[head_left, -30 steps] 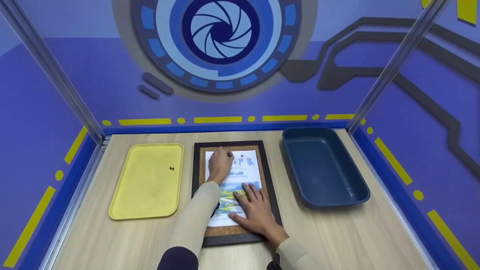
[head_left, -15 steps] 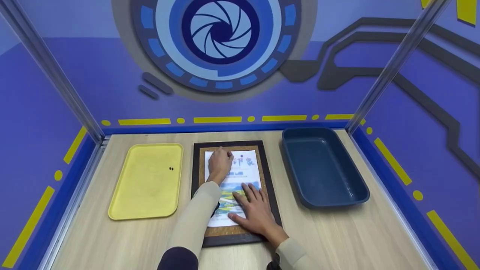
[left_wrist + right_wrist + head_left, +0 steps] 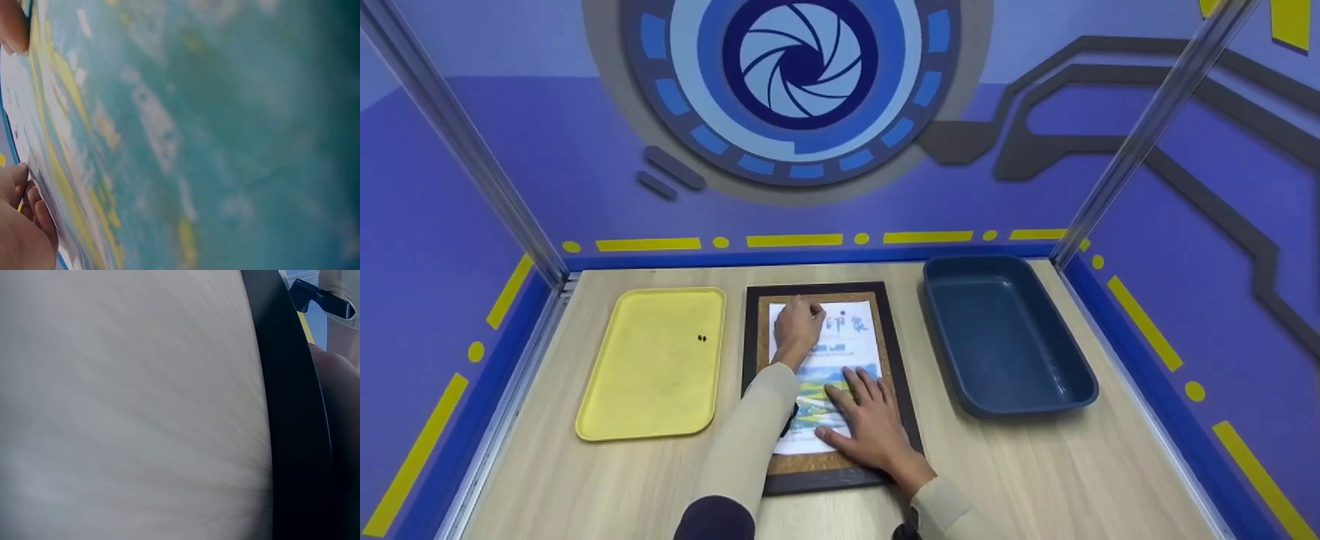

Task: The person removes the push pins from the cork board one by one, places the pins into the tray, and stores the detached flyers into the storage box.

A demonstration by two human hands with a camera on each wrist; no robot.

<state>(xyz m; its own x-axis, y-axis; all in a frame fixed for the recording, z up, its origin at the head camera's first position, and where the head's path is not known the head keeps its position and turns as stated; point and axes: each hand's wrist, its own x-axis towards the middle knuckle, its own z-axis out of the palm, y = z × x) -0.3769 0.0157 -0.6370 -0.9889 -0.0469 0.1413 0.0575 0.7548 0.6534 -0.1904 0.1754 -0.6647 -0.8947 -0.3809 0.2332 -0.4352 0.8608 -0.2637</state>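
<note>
Pale bench (image 3: 1035, 472); near its far edge a corkboard (image 3: 799, 462) bears the paper (image 3: 819, 373): likely light, easily creased, best held by margins. Right hand (image 3: 872, 424) spreads over its lower right; left hand (image 3: 799, 326) curls near its top, any pinch hidden from me.

Head view high, wrist views close

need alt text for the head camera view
A person's curled left hand is near the top of a printed sheet on a framed cork board; the right hand lies spread lower down. A yellow tray lies to the left, a blue tub to the right.
</note>
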